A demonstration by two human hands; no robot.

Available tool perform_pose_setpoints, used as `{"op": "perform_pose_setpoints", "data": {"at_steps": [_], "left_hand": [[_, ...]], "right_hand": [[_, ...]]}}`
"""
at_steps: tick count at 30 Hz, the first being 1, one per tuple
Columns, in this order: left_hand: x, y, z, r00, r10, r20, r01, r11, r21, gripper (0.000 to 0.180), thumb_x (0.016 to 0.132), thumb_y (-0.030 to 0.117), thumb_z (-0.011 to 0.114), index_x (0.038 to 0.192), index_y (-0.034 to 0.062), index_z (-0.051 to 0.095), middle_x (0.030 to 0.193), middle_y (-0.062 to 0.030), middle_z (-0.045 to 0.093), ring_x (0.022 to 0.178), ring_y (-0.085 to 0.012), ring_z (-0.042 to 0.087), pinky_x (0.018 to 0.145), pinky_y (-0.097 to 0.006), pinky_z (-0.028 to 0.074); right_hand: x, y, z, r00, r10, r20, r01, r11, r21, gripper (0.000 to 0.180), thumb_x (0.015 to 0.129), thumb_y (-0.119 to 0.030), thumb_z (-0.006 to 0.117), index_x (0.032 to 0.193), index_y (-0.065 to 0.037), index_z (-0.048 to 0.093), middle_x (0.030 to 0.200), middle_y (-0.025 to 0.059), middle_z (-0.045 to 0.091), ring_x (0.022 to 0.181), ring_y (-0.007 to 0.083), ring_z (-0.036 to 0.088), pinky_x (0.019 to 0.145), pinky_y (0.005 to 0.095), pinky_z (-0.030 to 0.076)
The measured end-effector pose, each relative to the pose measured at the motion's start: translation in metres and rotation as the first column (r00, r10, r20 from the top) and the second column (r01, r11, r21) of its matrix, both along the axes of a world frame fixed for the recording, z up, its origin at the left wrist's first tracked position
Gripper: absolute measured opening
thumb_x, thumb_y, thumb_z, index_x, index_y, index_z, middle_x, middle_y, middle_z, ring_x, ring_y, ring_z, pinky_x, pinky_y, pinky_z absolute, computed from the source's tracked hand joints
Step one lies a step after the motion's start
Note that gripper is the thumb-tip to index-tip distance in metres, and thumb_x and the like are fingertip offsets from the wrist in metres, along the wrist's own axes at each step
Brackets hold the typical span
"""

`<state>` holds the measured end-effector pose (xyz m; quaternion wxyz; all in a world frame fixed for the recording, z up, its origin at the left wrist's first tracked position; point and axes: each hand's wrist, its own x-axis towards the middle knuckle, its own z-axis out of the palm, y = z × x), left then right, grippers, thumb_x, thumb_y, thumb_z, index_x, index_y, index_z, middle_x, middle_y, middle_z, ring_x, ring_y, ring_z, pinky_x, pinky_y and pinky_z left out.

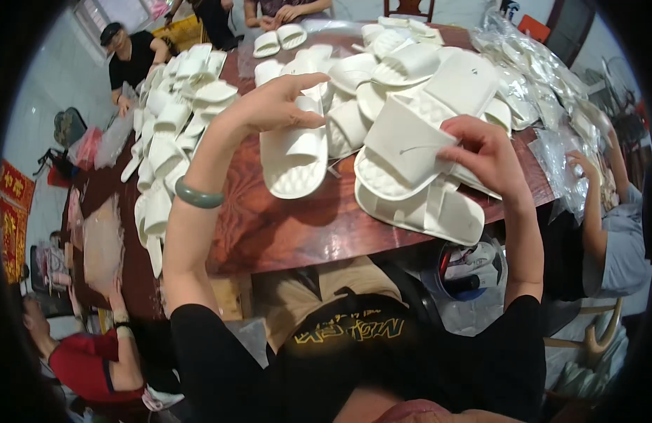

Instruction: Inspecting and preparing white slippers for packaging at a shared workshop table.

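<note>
My left hand (287, 106) is over the table, thumb and fingers spread apart in a curve. Just beyond and below it is a white slipper (294, 169), its toe toward me; whether the fingers touch it I cannot tell. My right hand (481, 151) pinches the strap edge of another white slipper (400, 158), which has a quilted footbed and a thin dark line on its wide strap. Under that one lies a further white slipper (438, 211) near the table's front edge. More white slippers (389, 67) are heaped behind my hands.
A long pile of white slippers (167, 127) covers the left of the dark red wooden table (248, 240). Clear plastic bags (537, 70) heap up on the right. A blue bucket (474, 271) with tools stands below the edge. Several other people sit around the table.
</note>
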<state>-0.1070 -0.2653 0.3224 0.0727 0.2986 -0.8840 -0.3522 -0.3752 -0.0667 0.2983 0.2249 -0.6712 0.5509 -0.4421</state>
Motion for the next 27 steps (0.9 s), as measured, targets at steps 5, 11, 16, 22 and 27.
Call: {"op": "perform_pose_setpoints", "data": {"at_steps": [5, 11, 16, 22, 27], "left_hand": [[0.078, 0.038, -0.009, 0.988, 0.056, 0.143, -0.038, 0.991, -0.128, 0.071, 0.074, 0.008, 0.066, 0.138, 0.0135, 0.034, 0.090, -0.0107, 0.065, 0.074, -0.0147, 0.059, 0.069, -0.029, 0.047], [0.132, 0.057, -0.061, 0.979, -0.104, 0.174, 0.144, 0.961, -0.237, 0.066, 0.073, 0.014, 0.067, 0.134, 0.0132, 0.041, 0.097, -0.0167, 0.064, 0.086, -0.0221, 0.062, 0.077, -0.034, 0.048], [0.149, 0.056, -0.093, 0.983, 0.097, 0.156, -0.112, 0.989, 0.094, 0.058, 0.074, 0.019, 0.069, 0.126, 0.0052, 0.048, 0.086, -0.0159, 0.066, 0.078, -0.0198, 0.063, 0.069, -0.031, 0.049], [0.145, 0.051, -0.104, 0.987, 0.142, 0.080, -0.161, 0.929, 0.333, 0.040, 0.070, 0.022, 0.072, 0.100, -0.0007, 0.057, 0.074, -0.0094, 0.065, 0.067, -0.0146, 0.061, 0.060, -0.027, 0.047], [0.164, 0.056, -0.110, 0.954, 0.283, 0.095, -0.298, 0.876, 0.380, 0.029, 0.068, 0.017, 0.073, 0.086, -0.0023, 0.062, 0.077, -0.0083, 0.063, 0.070, -0.0131, 0.059, 0.061, -0.025, 0.046]], "right_hand": [[0.077, 0.000, -0.015, 0.939, 0.273, -0.211, -0.293, 0.954, -0.067, 0.018, 0.072, -0.003, 0.071, 0.087, 0.003, 0.061, 0.092, 0.0086, 0.063, 0.076, 0.0144, 0.058, 0.062, 0.0248, 0.045], [0.125, -0.091, -0.057, 0.802, 0.570, -0.178, -0.542, 0.820, 0.182, 0.024, 0.074, -0.008, 0.070, 0.095, 0.002, 0.063, 0.093, 0.0093, 0.065, 0.079, 0.0166, 0.059, 0.073, 0.0282, 0.048], [0.140, -0.147, -0.088, 0.791, 0.599, -0.123, -0.541, 0.780, 0.315, 0.023, 0.073, -0.005, 0.070, 0.095, 0.001, 0.064, 0.092, 0.0078, 0.065, 0.080, 0.0134, 0.060, 0.073, 0.0275, 0.048], [0.156, -0.114, -0.073, 0.858, 0.233, -0.458, -0.212, 0.972, 0.098, 0.016, 0.085, -0.016, 0.054, 0.089, -0.003, 0.063, 0.071, 0.0146, 0.059, 0.062, 0.0293, 0.055, 0.058, 0.0344, 0.045], [0.165, -0.021, -0.050, 0.930, 0.347, 0.125, -0.364, 0.811, 0.457, 0.022, 0.091, -0.013, 0.045, 0.086, 0.003, 0.060, 0.070, 0.0037, 0.056, 0.063, 0.0084, 0.051, 0.059, 0.0224, 0.041]]}}
